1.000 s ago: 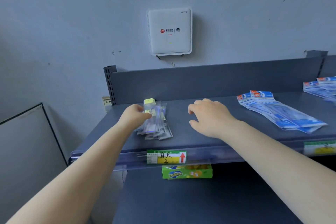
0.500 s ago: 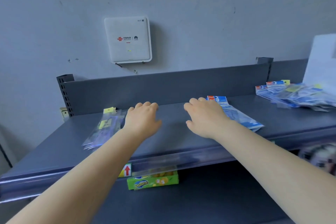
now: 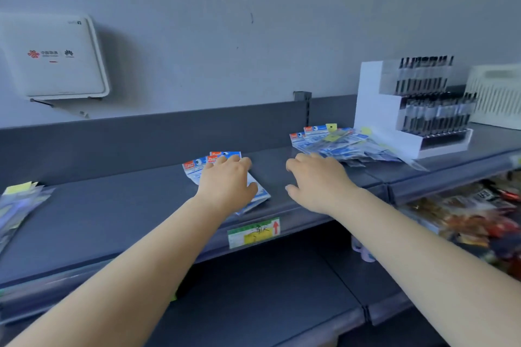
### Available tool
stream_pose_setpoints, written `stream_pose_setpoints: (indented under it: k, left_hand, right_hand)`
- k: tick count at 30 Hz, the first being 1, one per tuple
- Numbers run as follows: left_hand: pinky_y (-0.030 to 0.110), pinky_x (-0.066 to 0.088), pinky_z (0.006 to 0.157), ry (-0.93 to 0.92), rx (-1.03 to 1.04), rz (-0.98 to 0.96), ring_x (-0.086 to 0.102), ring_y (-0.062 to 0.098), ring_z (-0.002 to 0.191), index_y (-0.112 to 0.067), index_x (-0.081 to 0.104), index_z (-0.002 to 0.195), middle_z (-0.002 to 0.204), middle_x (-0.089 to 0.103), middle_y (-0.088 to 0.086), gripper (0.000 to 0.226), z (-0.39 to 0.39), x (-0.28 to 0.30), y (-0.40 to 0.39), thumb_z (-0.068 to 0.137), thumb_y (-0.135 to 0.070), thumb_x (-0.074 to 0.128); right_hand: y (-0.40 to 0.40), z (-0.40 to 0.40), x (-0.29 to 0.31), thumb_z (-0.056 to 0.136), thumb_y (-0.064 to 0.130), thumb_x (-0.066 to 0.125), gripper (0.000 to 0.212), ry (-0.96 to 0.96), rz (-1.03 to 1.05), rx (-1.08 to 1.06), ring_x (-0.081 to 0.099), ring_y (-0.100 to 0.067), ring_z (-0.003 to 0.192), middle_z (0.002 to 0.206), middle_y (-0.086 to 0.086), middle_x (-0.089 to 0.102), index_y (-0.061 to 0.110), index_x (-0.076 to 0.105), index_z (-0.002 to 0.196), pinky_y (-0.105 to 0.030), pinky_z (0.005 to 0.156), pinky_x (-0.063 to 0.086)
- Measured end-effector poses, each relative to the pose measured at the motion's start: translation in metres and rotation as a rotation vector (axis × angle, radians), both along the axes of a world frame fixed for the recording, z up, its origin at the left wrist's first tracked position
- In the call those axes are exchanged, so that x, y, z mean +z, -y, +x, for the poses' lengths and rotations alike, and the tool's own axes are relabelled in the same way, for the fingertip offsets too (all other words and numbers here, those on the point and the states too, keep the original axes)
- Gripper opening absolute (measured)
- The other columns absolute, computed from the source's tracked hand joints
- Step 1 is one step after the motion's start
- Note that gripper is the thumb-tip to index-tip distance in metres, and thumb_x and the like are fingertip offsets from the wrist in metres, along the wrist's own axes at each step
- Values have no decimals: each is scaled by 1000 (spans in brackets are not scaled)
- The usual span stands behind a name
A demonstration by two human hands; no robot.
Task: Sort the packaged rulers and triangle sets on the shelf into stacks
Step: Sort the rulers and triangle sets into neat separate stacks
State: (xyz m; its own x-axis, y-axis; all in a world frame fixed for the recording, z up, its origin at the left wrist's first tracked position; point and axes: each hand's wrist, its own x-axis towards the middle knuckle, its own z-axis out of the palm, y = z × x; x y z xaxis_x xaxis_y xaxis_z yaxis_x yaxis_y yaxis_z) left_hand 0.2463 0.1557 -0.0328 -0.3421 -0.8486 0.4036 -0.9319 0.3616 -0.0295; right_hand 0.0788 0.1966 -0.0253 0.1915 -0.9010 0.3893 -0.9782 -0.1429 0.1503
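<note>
Left hand (image 3: 227,183) spread over blue packs (image 3: 197,166), right hand (image 3: 317,180) relaxed, pens in white display stand (image 3: 372,110)

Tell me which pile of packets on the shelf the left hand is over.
The small blue-and-white pile at mid-shelf, under the left hand. The mixed heap lies beyond the right hand; the yellow-tagged clear pile lies far left.

Blue-and-white packets (image 3: 258,194) lie fanned mid-shelf (image 3: 127,214); a mixed, messy pile (image 3: 338,144) sits toward the back right; clear yellow-tagged packets (image 3: 17,203) lie at the left end.
</note>
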Motion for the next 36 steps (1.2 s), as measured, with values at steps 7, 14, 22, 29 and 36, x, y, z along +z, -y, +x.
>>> stream_pose_setpoints:
  k: [7, 14, 22, 29, 36]
  left_hand:
    - [36, 34, 98, 34, -89, 33, 43, 24, 123, -21, 44, 132, 130, 50, 0, 44, -82, -4, 17, 93, -41, 46]
    - [35, 34, 96, 5, -153, 89, 44, 24, 121, -21, 48, 128, 129, 50, 0, 39, -136, -3, 57, 93, -38, 47]
    - [33, 36, 94, -34, -133, 170, 46, 23, 118, -19, 47, 129, 132, 48, 2, 40, -178, 14, 133, 92, -34, 46]
    - [31, 44, 82, -80, -152, 361, 57, 22, 102, -21, 52, 120, 119, 56, 0, 37, -208, 16, 181, 89, -41, 50]
    - [24, 32, 59, -210, -167, 591, 44, 19, 86, -21, 48, 97, 97, 47, 1, 34, -225, 22, 200, 81, -44, 68]
  right_hand:
    - [-3, -81, -6, 94, 40, 43, 40, 70, 52, -124, 44, -24, 119, 127, -2, 49, 18, 45, 127, -37, 88, 39]
    - [22, -136, -15, 92, 42, 46, 38, 245, 83, -177, 46, -18, 118, 128, 4, 51, 22, 48, 125, -33, 86, 42]
    - [83, -174, -14, 90, 37, 49, 31, 328, 60, -213, 50, -19, 112, 124, 5, 54, 22, 52, 117, -31, 81, 42]
    - [130, -195, -10, 91, 34, 50, 29, 412, 121, -266, 53, -20, 109, 119, 0, 58, 20, 53, 116, -33, 87, 46]
    - [163, -213, -12, 89, 40, 49, 34, 484, 138, -341, 53, -22, 109, 117, -1, 60, 20, 53, 116, -35, 91, 45]
